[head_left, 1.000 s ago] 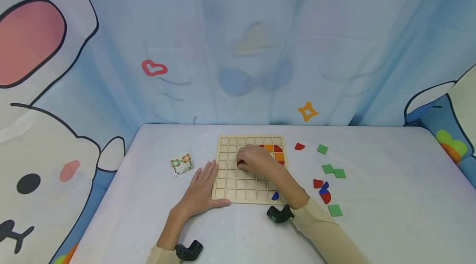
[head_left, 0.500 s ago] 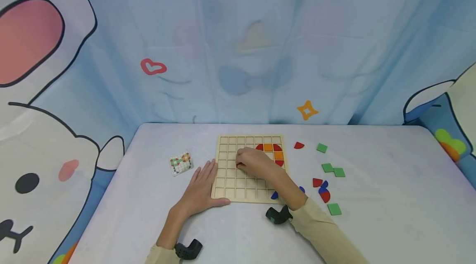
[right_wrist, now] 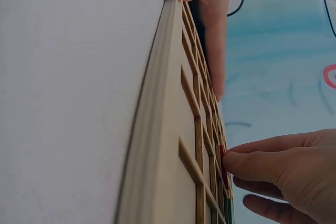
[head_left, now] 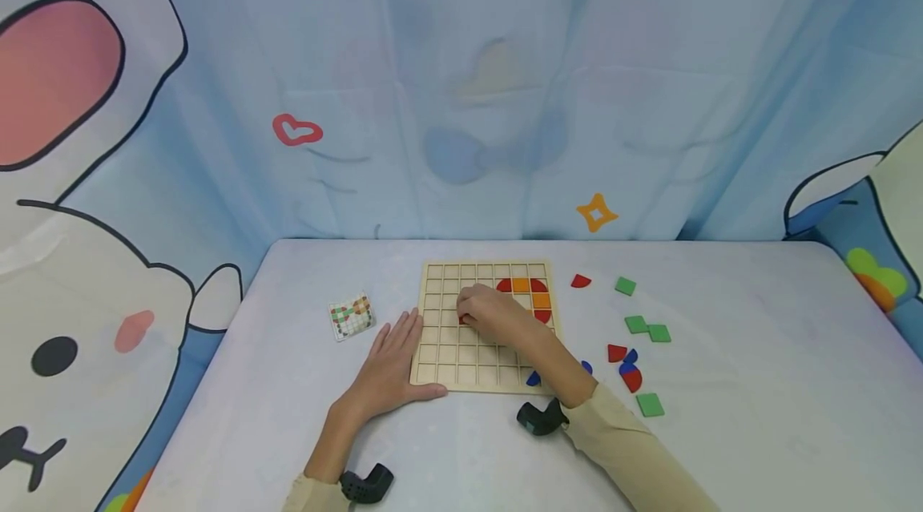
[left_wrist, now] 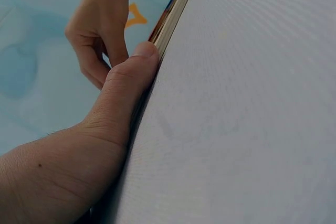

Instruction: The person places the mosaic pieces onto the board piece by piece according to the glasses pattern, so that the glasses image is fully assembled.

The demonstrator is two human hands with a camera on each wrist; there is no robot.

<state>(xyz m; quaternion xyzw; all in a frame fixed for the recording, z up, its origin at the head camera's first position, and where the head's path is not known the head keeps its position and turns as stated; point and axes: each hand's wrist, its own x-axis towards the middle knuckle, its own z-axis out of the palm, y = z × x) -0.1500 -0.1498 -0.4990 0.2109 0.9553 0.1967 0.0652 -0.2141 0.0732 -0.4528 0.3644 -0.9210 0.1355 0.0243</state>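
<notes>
A wooden grid board [head_left: 461,356] lies on the table. My left hand [head_left: 392,364] rests along its left edge and near corner, fingers straight, thumb on the front edge. Over the middle of the grid, my right hand [head_left: 493,313] pinches a small red piece [right_wrist: 222,163], mostly covered by the fingertips and low in a cell. Orange squares [head_left: 541,300] and red rounded-corner pieces [head_left: 542,316] fill several cells at the right of the board. A blue piece [head_left: 534,378] is near the board's lower right corner. In the right wrist view a green edge [right_wrist: 229,211] shows below the red piece.
Left of the board is a small pattern card [head_left: 352,317]. Loose on the table to the right are green diamonds [head_left: 650,405], a red fan-shaped piece [head_left: 581,281] and several red and blue pieces [head_left: 630,378]. A blue piece [head_left: 587,368] peeks out beside the right forearm.
My right hand has shifted very slightly, keeping the red piece at the same part of the grid. The left hand has stayed on the board's edge.
</notes>
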